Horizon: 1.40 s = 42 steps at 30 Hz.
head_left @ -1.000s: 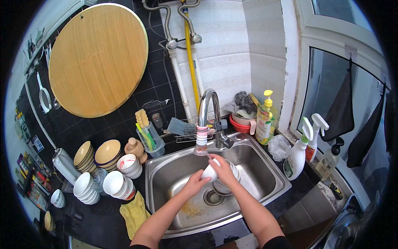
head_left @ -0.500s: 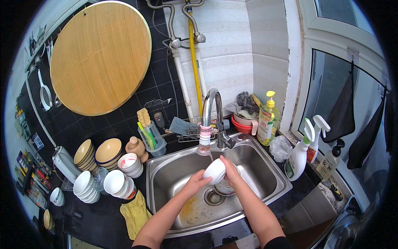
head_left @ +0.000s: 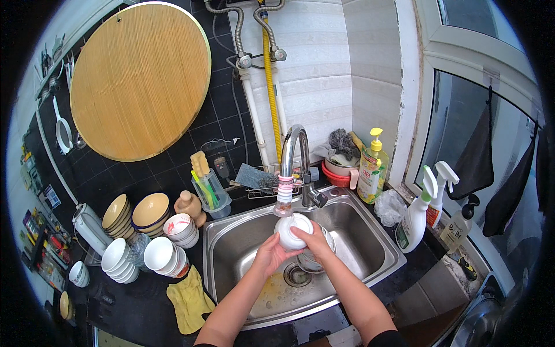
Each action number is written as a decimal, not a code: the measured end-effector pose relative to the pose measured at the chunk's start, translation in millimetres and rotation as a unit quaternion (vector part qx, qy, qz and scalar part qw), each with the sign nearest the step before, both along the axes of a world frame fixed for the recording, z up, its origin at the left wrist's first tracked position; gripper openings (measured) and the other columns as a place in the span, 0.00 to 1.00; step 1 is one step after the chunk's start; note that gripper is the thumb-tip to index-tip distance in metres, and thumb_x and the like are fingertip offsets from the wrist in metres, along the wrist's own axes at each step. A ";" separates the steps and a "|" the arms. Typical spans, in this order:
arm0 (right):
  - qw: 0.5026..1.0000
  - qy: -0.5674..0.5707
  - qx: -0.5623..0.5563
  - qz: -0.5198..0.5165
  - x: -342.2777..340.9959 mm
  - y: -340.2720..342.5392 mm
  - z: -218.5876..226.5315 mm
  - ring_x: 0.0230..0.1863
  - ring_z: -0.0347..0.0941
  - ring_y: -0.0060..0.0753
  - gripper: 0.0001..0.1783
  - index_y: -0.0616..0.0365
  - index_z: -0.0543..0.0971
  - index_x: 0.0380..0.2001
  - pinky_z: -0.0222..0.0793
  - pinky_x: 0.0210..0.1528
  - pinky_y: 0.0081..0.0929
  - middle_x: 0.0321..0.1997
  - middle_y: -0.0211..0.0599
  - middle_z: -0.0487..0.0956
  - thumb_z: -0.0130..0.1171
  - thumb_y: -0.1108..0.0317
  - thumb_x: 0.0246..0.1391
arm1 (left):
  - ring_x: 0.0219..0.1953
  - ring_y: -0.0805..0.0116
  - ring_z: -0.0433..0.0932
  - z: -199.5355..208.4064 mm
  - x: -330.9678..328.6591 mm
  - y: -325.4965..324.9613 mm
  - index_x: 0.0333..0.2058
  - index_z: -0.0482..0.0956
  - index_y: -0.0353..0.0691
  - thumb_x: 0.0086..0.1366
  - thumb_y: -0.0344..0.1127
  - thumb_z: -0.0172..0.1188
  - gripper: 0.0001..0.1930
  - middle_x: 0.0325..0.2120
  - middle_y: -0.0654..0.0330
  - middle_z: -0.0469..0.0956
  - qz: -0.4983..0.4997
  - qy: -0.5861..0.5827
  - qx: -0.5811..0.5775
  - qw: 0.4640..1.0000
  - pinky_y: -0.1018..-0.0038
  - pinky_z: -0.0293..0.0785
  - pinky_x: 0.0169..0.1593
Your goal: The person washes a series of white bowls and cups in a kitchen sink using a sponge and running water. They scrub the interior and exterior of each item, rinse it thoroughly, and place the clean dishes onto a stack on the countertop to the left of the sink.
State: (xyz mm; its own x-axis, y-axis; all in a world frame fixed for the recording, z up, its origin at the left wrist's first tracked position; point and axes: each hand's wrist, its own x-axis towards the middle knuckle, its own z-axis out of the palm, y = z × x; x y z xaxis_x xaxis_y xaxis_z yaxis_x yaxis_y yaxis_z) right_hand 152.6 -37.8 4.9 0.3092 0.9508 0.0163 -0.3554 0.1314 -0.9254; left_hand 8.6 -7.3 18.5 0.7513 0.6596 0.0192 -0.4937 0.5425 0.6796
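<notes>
Between my two hands a small white bowl (head_left: 286, 237) is held with its base turned up, just below the tap's nozzle (head_left: 283, 205). Water from the tap (head_left: 298, 136) appears to fall on it. My left hand (head_left: 273, 254) grips its near left side, and my right hand (head_left: 312, 236) holds the right side with the thumb across the base. Under my right hand, more dishes (head_left: 329, 242) sit in the steel sink (head_left: 228, 231) beside the drain (head_left: 296, 276), partly hidden by the hand.
Left of the sink stand stacked white bowls (head_left: 159, 254), beige bowls (head_left: 151, 211) and a yellow cloth (head_left: 191, 303). A yellow soap bottle (head_left: 372, 170), a crumpled plastic bag (head_left: 391, 207) and a white spray bottle (head_left: 413, 222) line the right side. A wire rack (head_left: 269, 188) stands behind.
The bowl has been turned so that its base faces up and brought under the tap's nozzle. Both hands have moved slightly left with it, still gripping.
</notes>
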 end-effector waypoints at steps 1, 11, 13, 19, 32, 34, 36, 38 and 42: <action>0.999 -0.015 -0.020 -0.030 -0.1 0.0 0.8 0.43 0.69 0.28 0.33 0.67 0.64 0.46 0.66 0.43 0.23 0.43 0.41 0.71 0.63 0.58 0.41 | 0.56 0.49 0.56 -1.8 0.4 0.8 0.55 0.51 0.36 0.64 0.43 0.38 0.25 0.55 0.50 0.56 -0.007 0.002 0.001 1.000 0.45 0.54 0.55; 0.993 0.093 -0.055 0.040 7.9 -6.8 10.2 0.41 0.71 0.26 0.25 0.62 0.68 0.44 0.68 0.41 0.27 0.38 0.35 0.74 0.53 0.53 0.49 | 0.54 0.50 0.60 -12.3 0.2 3.4 0.55 0.54 0.39 0.64 0.46 0.34 0.24 0.54 0.50 0.58 0.011 0.001 -0.027 1.000 0.49 0.63 0.50; 0.979 0.168 0.036 0.106 9.3 -0.9 -0.2 0.42 0.70 0.27 0.22 0.62 0.67 0.45 0.68 0.43 0.29 0.41 0.36 0.73 0.50 0.56 0.53 | 0.53 0.51 0.62 -18.8 -1.2 6.0 0.53 0.56 0.39 0.64 0.47 0.32 0.23 0.53 0.50 0.60 0.040 -0.002 -0.043 0.998 0.52 0.66 0.48; 0.957 0.199 0.098 0.189 1.1 -2.8 2.1 0.47 0.68 0.30 0.19 0.64 0.65 0.48 0.68 0.47 0.30 0.49 0.39 0.69 0.47 0.65 0.55 | 0.50 0.53 0.65 -39.8 -5.8 21.2 0.52 0.58 0.40 0.65 0.50 0.29 0.24 0.50 0.52 0.62 0.094 -0.015 -0.076 0.993 0.54 0.69 0.46; 0.953 -0.258 0.130 0.087 -4.9 -3.9 -3.8 0.40 0.72 0.30 0.18 0.59 0.70 0.46 0.66 0.41 0.26 0.40 0.36 0.75 0.53 0.69 0.50 | 0.33 0.64 0.74 6.0 7.0 -11.1 0.47 0.61 0.38 0.60 0.55 0.44 0.27 0.38 0.55 0.69 0.202 0.289 0.094 0.931 0.65 0.76 0.31; 0.902 -0.408 0.099 0.097 -15.8 -22.0 16.1 0.40 0.72 0.38 0.18 0.57 0.71 0.45 0.66 0.42 0.29 0.38 0.42 0.76 0.52 0.71 0.48 | 0.28 0.63 0.74 3.2 3.0 -5.8 0.45 0.62 0.37 0.57 0.55 0.46 0.27 0.35 0.53 0.69 0.201 0.299 0.084 0.929 0.66 0.76 0.27; 0.856 -0.502 0.090 0.088 -22.5 -27.6 25.4 0.40 0.71 0.46 0.16 0.51 0.75 0.41 0.63 0.47 0.33 0.36 0.49 0.75 0.52 0.69 0.45 | 0.23 0.58 0.75 -4.9 -0.6 6.1 0.42 0.58 0.33 0.55 0.45 0.47 0.23 0.34 0.44 0.68 0.183 0.260 0.065 0.946 0.66 0.76 0.21; 0.770 -0.617 0.101 0.124 -19.4 -22.1 24.2 0.40 0.71 0.43 0.16 0.50 0.74 0.42 0.61 0.51 0.31 0.37 0.45 0.75 0.51 0.67 0.47 | 0.24 0.54 0.75 -29.0 -5.4 19.3 0.42 0.56 0.33 0.54 0.40 0.44 0.20 0.33 0.43 0.68 0.199 0.261 0.036 0.944 0.64 0.77 0.22; 0.566 -0.817 0.044 0.102 -16.7 -26.6 41.6 0.53 0.63 0.39 0.20 0.53 0.75 0.41 0.44 0.61 0.38 0.47 0.41 0.72 0.53 0.57 0.44 | 0.25 0.51 0.75 -24.2 -6.0 13.1 0.41 0.54 0.33 0.52 0.34 0.41 0.18 0.32 0.42 0.67 0.186 0.254 0.019 0.949 0.62 0.76 0.22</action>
State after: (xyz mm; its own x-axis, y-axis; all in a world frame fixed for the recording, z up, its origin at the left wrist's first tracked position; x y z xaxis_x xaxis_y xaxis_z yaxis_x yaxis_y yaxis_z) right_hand 135.8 -64.4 46.5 -0.3040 0.9370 0.1721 0.9488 0.3141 -0.0342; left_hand 2.6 5.8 -5.7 0.3855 0.8871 -0.2538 -0.2492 0.3649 0.8971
